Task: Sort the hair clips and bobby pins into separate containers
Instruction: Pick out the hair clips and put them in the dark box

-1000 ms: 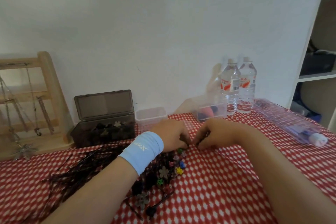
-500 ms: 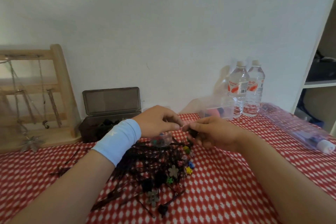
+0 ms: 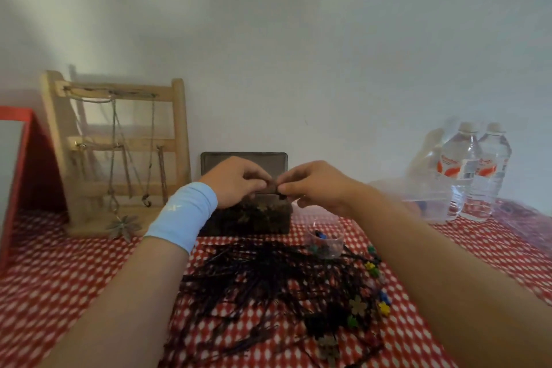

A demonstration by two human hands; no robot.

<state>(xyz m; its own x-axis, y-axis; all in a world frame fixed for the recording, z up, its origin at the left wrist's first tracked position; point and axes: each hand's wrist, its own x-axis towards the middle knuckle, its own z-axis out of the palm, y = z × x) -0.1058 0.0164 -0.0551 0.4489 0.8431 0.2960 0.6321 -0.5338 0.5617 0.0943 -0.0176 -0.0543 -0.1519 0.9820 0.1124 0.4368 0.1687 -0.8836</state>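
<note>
Lifted left hand [image 3: 236,182] and right hand [image 3: 316,188] off the pile of bobby pins [image 3: 268,278] and carried them far, above the open dark box [image 3: 254,218], now pinching a small dark clip [image 3: 273,188] together. Uncovered the small clear cup [image 3: 325,243] just right of the box. Swung the view left: brought a red-edged board [image 3: 18,173] in, lost the shelves at right.

Dark smoky box [image 3: 254,218], lid flipped up, loaded with dark flower clips [image 3: 263,207]. Just in front of the box: big tangled heap of black bobby pins [image 3: 263,281], flat on the desk [image 3: 59,263]. Front-right of the box: clear cup [image 3: 325,243], upright, few coloured clips inside. Further front-right: loose flower hair clips [image 3: 358,306], yellow, blue, green, tan. Right above the box: small dark clip [image 3: 273,188], kinda blurry, pinched between left hand [image 3: 236,182] and right hand [image 3: 316,185].
</note>
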